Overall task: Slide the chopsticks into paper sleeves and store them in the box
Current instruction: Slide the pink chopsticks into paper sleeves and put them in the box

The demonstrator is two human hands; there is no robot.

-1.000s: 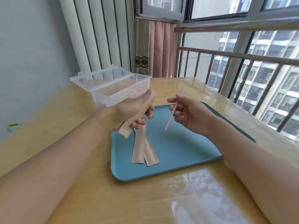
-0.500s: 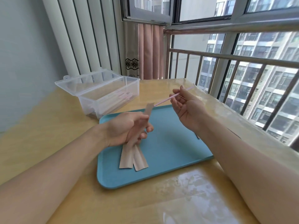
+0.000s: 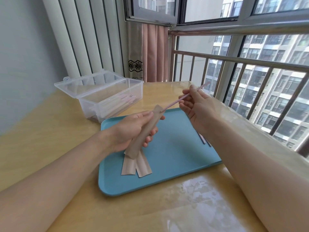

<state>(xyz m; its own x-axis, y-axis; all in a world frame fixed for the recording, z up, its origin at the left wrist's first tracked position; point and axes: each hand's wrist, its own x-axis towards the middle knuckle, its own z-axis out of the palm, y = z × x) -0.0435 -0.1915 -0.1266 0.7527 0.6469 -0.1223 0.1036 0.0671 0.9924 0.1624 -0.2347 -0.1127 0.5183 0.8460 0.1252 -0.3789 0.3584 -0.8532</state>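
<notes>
My left hand [image 3: 132,129] grips a brown paper sleeve [image 3: 147,131] held slanted above the blue tray [image 3: 175,174]. In my right hand [image 3: 195,104] is a thin pink chopstick [image 3: 173,103], pinched between the fingers, and its lower tip touches the sleeve's open upper end. Two more paper sleeves [image 3: 135,164] lie flat on the tray under my left hand. A clear plastic box [image 3: 107,97] stands open at the back left with wrapped chopsticks inside. Further chopstick ends [image 3: 204,141] peek out on the tray beside my right forearm.
The tray rests on a glossy wooden table [image 3: 50,141]. A metal railing [image 3: 250,67] and windows run along the right side, and a white radiator [image 3: 87,36] with a pink curtain stands behind the box.
The chopstick swung from pointing down to pointing at the sleeve's mouth, and its tip now meets the opening. My left hand dropped away from the box and turned the sleeve toward the right hand.
</notes>
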